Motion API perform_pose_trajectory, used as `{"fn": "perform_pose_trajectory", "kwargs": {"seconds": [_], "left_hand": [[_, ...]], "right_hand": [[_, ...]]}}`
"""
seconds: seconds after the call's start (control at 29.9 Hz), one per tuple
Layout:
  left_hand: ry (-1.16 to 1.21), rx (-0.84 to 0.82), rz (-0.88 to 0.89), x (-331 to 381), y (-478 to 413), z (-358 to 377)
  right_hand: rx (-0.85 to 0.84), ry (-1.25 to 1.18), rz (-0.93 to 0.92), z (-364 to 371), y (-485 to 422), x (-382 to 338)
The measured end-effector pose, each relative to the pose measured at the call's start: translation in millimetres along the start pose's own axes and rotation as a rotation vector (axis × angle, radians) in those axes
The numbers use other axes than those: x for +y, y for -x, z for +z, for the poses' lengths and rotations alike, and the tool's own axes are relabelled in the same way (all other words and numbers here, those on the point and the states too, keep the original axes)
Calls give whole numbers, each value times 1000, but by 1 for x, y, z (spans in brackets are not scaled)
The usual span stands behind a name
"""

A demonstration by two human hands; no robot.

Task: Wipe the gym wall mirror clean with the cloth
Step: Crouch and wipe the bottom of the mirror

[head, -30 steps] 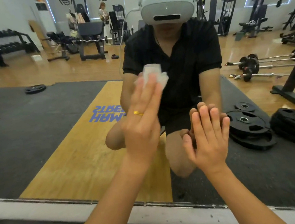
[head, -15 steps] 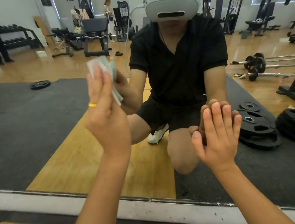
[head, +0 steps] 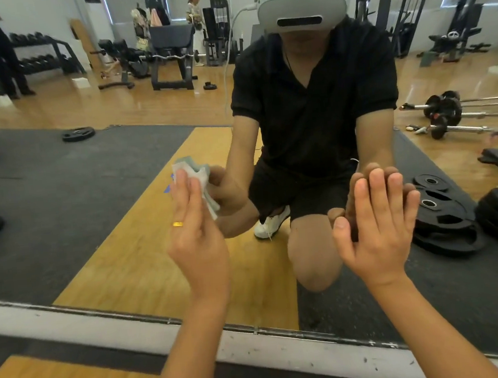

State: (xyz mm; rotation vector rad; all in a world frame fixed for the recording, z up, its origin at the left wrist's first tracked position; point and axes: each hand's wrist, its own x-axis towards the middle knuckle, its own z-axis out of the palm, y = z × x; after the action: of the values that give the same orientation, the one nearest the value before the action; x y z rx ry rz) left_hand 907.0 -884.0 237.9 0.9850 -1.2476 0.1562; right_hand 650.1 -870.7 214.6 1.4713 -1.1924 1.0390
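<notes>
My left hand [head: 196,234] presses soft, light cloth [head: 204,177] flat-fingered to mirror [head: 64,203], best palmed mid-fold; right hand [head: 379,226] flat, empty.

The cloth [head: 199,175] is pressed against the mirror [head: 93,201] by the straight fingers [head: 194,199] of the left hand [head: 197,243], a gold ring [head: 178,224] seen on one. The right hand [head: 379,232] is laid flat on the glass beside it. Black weight plates [head: 444,221] are reflected at right.

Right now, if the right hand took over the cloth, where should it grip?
Probably pinch the free corner of the cloth jutting out right of the left hand, coming from the right; the rest is pinned flat against the mirror.
</notes>
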Motion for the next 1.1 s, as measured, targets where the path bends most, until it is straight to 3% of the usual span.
{"fn": "perform_pose_trajectory", "kwargs": {"seconds": [0.07,0.27,0.4,0.47,0.87,1.1], "left_hand": [[42,-23,-11,27,19,20],[-44,-239,348,6,19,10],[-33,-79,86,-23,-3,-10],[-30,-18,35,-18,-1,-3],[-33,51,71,-5,16,20],[-38,27,229,-37,6,8]], "right_hand": [[-5,-4,5,-1,0,0],[-25,-43,7,-4,-1,0],[3,-69,43,-2,-1,-5],[16,-69,45,0,-1,-6],[37,-87,24,3,0,-4],[44,-79,30,4,-3,-4]]}}
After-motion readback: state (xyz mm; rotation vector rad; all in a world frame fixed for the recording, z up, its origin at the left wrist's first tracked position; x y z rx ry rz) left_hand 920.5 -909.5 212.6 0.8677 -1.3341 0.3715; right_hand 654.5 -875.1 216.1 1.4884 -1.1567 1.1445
